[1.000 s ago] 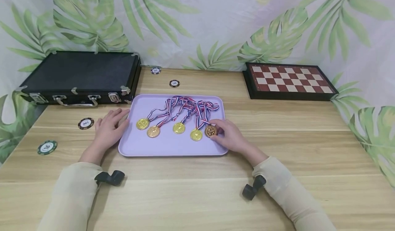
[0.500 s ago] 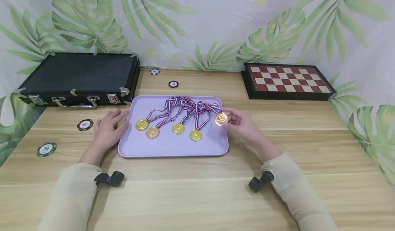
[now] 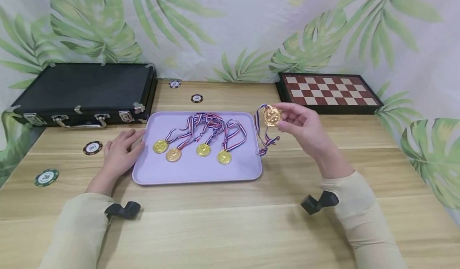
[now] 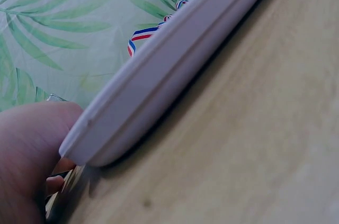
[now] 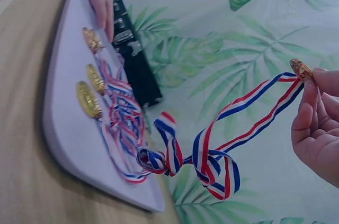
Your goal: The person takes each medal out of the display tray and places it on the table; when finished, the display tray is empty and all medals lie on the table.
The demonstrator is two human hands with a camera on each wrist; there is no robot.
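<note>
My right hand (image 3: 302, 129) pinches a bronze-coloured medal (image 3: 272, 116) between thumb and fingers, raised beyond the right end of the lilac tray (image 3: 194, 175). From the medal hangs a knotted red, white and blue ribbon (image 5: 172, 155), plain in the right wrist view. My left hand (image 3: 121, 153) rests at the tray's left edge, fingers relaxed on the table; in the left wrist view part of it shows against the tray wall (image 4: 143, 102). On the tray lie several medals, among them a gold one (image 3: 224, 157) at the right and a copper-toned one (image 3: 173, 155), their ribbons (image 3: 206, 121) bunched towards the back.
A black case (image 3: 82, 89) with metal latches stands at the back left. Poker chips lie on the table, one green (image 3: 46, 177) and one black (image 3: 92, 147) left of my left hand. A red and white chessboard (image 3: 328, 91) sits at the back right.
My right hand has lifted the bronze medal off the tray and carried it up and to the right, its ribbon coming free of the others. The left hand stays at the tray's edge.
</note>
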